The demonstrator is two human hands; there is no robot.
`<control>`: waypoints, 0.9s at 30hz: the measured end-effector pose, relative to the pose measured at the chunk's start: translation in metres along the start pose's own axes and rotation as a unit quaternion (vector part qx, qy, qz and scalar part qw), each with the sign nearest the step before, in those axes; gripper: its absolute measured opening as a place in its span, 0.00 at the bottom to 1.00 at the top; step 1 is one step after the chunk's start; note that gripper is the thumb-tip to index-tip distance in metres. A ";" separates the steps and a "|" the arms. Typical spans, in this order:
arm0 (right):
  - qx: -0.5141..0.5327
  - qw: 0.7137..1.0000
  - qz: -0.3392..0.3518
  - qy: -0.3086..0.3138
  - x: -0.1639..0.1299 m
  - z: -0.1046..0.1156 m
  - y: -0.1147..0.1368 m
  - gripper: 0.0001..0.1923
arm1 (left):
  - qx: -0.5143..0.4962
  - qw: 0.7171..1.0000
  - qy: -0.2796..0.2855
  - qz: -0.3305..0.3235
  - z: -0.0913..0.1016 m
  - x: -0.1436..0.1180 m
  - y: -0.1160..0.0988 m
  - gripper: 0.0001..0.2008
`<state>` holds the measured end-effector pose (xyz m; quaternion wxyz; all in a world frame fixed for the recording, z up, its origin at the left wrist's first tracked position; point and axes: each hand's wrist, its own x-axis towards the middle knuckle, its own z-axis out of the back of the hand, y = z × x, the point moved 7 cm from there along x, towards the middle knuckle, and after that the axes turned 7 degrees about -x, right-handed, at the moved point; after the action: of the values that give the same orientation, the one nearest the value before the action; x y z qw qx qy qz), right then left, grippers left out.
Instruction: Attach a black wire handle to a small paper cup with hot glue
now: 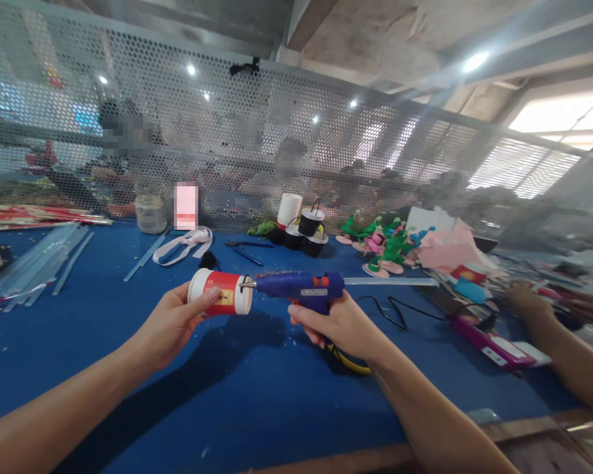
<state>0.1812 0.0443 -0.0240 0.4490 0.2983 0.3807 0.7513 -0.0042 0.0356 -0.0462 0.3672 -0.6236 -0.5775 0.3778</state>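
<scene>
My left hand (175, 322) holds a small red and white cup (221, 292) on its side above the blue table (257, 395). My right hand (338, 322) grips a blue hot glue gun (301, 288) with a clear glue stick (390, 281) sticking out of its back. The gun's nozzle touches the wide end of the cup. The gun's black cord (390, 313) trails off to the right.
Clear glue sticks (39, 263) lie at the left, with a white ribbon (185, 243) and a jar (151, 212) behind. Stacked cups (301, 224), green and pink craft pieces (385, 247) and pink paper (447, 247) sit at the back. Another person's hand (526, 299) works at the right near a pink box (489, 339). A mesh screen (257, 131) closes the far side.
</scene>
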 end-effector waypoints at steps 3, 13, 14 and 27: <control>0.001 1.000 -0.001 0.013 -0.001 -0.002 0.001 0.12 | -0.009 1.000 0.002 0.010 0.002 0.001 0.003 0.08; 0.008 1.000 0.000 0.002 0.000 -0.001 -0.001 0.13 | -0.016 1.000 0.004 0.018 0.001 0.001 0.004 0.07; 0.007 1.000 -0.001 0.007 -0.001 -0.001 -0.001 0.13 | -0.018 1.000 0.005 0.020 0.000 0.001 0.004 0.07; 0.006 1.000 -0.003 0.021 -0.002 -0.003 -0.001 0.12 | -0.026 0.999 0.006 0.023 0.001 0.002 0.006 0.08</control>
<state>0.1800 0.0416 -0.0267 0.4415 0.2839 0.3960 0.7534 -0.0028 0.0369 -0.0518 0.3460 -0.6482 -0.5704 0.3671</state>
